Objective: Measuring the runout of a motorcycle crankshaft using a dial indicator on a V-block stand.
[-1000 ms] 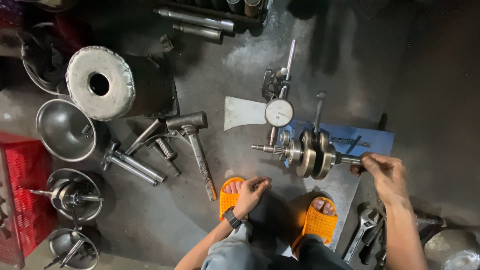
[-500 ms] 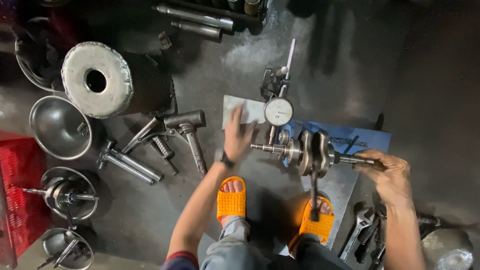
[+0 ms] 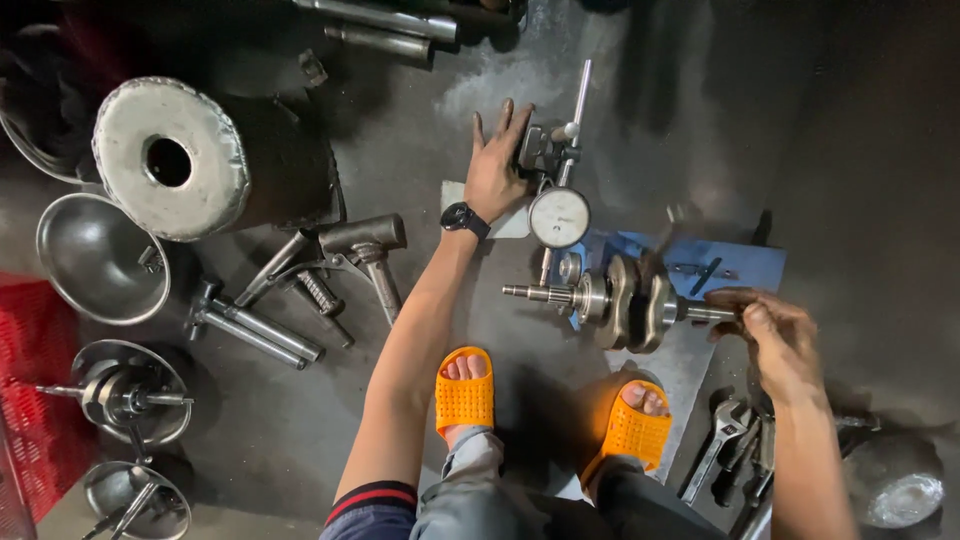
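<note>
I see the crankshaft [image 3: 625, 300] lying crosswise on a blue stand [image 3: 735, 265], just beyond my two orange sandals [image 3: 466, 390]. My right hand [image 3: 775, 335] is curled around the shaft's right end, fingers closed on it. My left hand [image 3: 497, 165] lies flat and open, fingers spread, on the floor above the crankshaft, touching the base of the dial gauge [image 3: 559, 216] that stands just behind the shaft. Wrenches [image 3: 722, 440] lie below the crankshaft's right end. A round metal drum [image 3: 175, 160] sits well left of it.
</note>
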